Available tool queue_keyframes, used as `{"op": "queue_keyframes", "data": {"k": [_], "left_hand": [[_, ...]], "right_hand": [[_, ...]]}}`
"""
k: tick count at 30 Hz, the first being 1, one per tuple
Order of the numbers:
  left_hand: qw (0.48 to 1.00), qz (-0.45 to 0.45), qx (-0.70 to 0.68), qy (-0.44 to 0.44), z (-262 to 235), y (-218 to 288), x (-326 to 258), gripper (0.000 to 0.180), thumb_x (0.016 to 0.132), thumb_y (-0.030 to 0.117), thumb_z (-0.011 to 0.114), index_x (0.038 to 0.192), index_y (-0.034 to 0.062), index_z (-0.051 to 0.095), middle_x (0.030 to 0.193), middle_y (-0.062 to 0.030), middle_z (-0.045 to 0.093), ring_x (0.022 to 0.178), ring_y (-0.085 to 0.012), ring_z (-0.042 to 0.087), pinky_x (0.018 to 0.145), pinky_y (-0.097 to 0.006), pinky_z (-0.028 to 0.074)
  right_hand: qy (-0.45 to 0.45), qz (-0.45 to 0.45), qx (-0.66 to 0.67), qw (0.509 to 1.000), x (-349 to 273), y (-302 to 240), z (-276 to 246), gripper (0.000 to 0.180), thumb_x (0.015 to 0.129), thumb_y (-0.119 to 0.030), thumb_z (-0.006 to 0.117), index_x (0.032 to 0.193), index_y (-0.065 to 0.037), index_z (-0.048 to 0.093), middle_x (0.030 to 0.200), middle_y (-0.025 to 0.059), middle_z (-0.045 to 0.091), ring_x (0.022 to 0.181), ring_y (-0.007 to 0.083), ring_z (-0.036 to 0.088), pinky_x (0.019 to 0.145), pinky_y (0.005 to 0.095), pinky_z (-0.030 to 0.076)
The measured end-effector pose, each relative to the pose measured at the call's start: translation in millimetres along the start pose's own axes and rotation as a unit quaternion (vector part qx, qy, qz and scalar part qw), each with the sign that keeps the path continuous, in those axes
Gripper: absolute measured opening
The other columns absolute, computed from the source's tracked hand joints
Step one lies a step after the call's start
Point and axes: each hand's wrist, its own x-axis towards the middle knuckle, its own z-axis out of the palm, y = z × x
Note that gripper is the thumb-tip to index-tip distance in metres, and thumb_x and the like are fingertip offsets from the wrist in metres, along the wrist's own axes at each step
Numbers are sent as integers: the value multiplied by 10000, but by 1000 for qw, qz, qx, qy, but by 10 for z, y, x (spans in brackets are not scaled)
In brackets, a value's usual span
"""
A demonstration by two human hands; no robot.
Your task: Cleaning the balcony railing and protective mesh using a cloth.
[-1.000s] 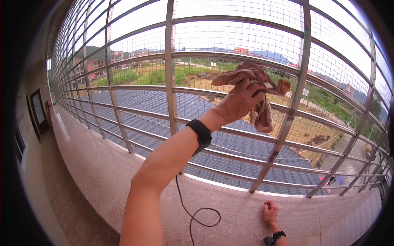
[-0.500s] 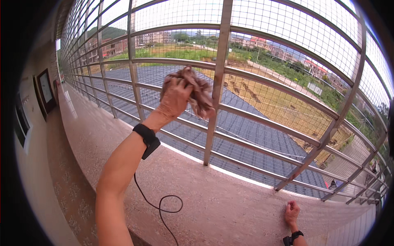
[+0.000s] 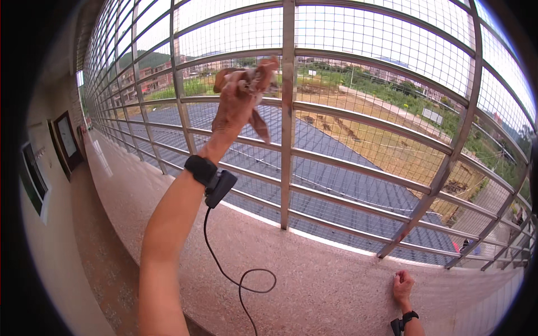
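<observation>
Within the left hand [image 3: 231, 106], a brownish-pink cloth [image 3: 261, 77] sits bunched, the fingers wrapped around it and one loose end hanging below. Just right of that hand stands a metal upright [image 3: 287, 129] of the window grille, while wire mesh and horizontal bars lie behind the cloth; whether it presses on them I cannot tell. By the look of it, the step in hand is wiping the grille, and the next move calls for a firm hold on the cloth and the loose end kept clear of the mesh. Far below and to the right, the right hand [image 3: 402, 285] is curled closed at the ledge; whether it holds anything is hidden. Below the left hand, a black cable [image 3: 275, 280] loops over the speckled pinkish stone ledge [image 3: 330, 280]. Well left of it run a corridor floor [image 3: 103, 263] and a pale wall with a dark-framed door [image 3: 66, 137].
</observation>
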Motion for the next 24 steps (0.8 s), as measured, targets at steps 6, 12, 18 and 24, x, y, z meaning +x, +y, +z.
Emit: {"op": "queue_keyframes", "data": {"k": [6, 12, 18, 24], "left_hand": [[997, 61, 33, 46, 452, 273, -122, 308, 793, 102, 580, 1085, 93, 482, 913, -201, 614, 874, -414, 598, 788, -454, 462], [991, 127, 44, -21, 312, 130, -189, 460, 766, 131, 633, 1179, 106, 432, 973, -256, 604, 970, -468, 551, 814, -506, 424], [983, 165, -6, -83, 133, -58, -98, 487, 737, 153, 674, 1172, 99, 462, 1114, -241, 569, 1094, -448, 500, 913, -496, 381], [948, 280, 92, -116, -102, -385, 17, 501, 740, 144, 689, 1188, 98, 468, 1260, -176, 525, 1208, -408, 437, 1022, -496, 303]], "right_hand": [[-34, 119, 48, 991, 116, 255, 61, 133, 800, -104, 559, 857, -3, 622, 654, 112, 607, 609, 206, 585, 589, 335, 471], [-41, 18, -79, 996, 49, -439, 393, 123, 792, -103, 568, 869, -28, 627, 643, 116, 598, 612, 231, 602, 584, 359, 475], [-112, -50, -17, 992, -67, -1186, 1113, 118, 804, -96, 553, 879, -41, 625, 600, 54, 566, 575, 133, 563, 556, 299, 461], [4, -26, -31, 999, -216, -1111, 1302, 171, 787, -63, 541, 947, -40, 600, 608, 89, 538, 530, 193, 531, 529, 341, 438]]}}
